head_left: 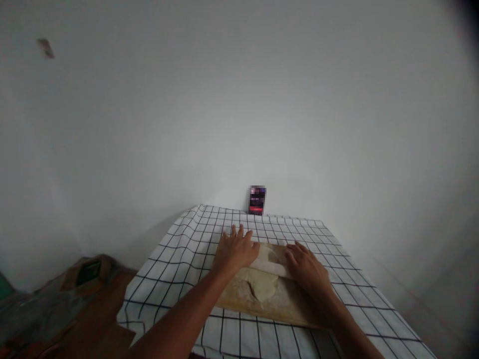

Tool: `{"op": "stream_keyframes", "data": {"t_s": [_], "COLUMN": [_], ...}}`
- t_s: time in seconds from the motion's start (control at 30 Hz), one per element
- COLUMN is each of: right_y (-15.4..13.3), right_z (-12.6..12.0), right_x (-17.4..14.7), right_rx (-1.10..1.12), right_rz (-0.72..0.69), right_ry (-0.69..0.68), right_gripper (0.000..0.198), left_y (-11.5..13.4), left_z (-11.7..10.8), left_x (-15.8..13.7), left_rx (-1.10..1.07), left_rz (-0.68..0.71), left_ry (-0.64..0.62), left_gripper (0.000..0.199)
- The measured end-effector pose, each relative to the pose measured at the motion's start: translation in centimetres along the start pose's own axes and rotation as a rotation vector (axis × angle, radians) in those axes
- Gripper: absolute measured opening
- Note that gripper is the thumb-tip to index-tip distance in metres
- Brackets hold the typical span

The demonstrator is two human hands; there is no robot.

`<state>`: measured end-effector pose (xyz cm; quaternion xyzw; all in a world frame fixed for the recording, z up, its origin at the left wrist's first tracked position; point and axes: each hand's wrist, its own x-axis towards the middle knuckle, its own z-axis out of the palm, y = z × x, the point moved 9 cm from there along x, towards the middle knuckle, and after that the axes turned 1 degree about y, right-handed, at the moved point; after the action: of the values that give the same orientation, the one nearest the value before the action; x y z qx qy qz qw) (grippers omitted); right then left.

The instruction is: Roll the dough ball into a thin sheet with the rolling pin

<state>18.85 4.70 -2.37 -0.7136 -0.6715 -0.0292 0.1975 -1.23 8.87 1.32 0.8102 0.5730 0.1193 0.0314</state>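
A pale rolling pin [272, 269] lies across a sheet of dough [265, 286] on a wooden board [239, 298]. My left hand [237, 249] rests over the pin's left end, its fingers stretched forward and spread. Over the right end lies my right hand [306, 265], palm down with fingers extended and slightly bent. Both palms hide the ends of the pin. Dough shows on the near and far sides of the pin, and its near edge is rounded with a fold or notch at the left.
A black-and-white checked cloth [168, 269] covers the table under the board. A dark, pixelated upright object [257, 200] stands at the far edge against the white wall [239, 109]. On the floor at left sits a cardboard box [88, 271].
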Motion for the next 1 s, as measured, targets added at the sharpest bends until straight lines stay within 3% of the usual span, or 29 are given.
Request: {"op": "stream_keyframes", "data": {"t_s": [0.2, 0.37, 0.47, 0.6, 0.77, 0.87, 1.0], "right_y": [0.1, -0.8, -1.7, -2.0, -2.8, -2.9, -3.1], "right_z": [-0.6, -0.5, -0.5, -1.5, -2.8, -3.1, -2.9], "right_x": [0.4, -1.8, -4.5, -9.5, -13.9, -14.0, -12.0], "right_rx": [-0.028, -0.057, -0.043, -0.017, -0.003, 0.008, -0.01], "right_rz": [0.045, -0.028, -0.14, -0.206, -0.36, -0.363, -0.309], "right_ry": [0.03, 0.038, 0.078, 0.237, 0.367, 0.372, 0.312], "right_gripper": [0.046, 0.047, 0.048, 0.045, 0.045, 0.047, 0.043], "left_y": [-0.2, 1.2, 1.8, 2.3, 2.1, 2.0, 1.9], "left_z": [-0.5, -0.8, -0.7, -1.1, -0.4, -0.1, -0.3], "left_x": [1.0, -0.7, -3.4, -8.4, -14.3, -15.4, -13.3], "left_rx": [-0.018, 0.039, 0.043, 0.02, 0.025, 0.023, -0.003], "left_rz": [-0.059, 0.061, 0.151, 0.276, 0.36, 0.367, 0.334], "left_ry": [0.082, 0.076, 0.091, 0.267, 0.35, 0.338, 0.291], "left_gripper": [0.05, 0.047, 0.046, 0.045, 0.053, 0.057, 0.052]}}
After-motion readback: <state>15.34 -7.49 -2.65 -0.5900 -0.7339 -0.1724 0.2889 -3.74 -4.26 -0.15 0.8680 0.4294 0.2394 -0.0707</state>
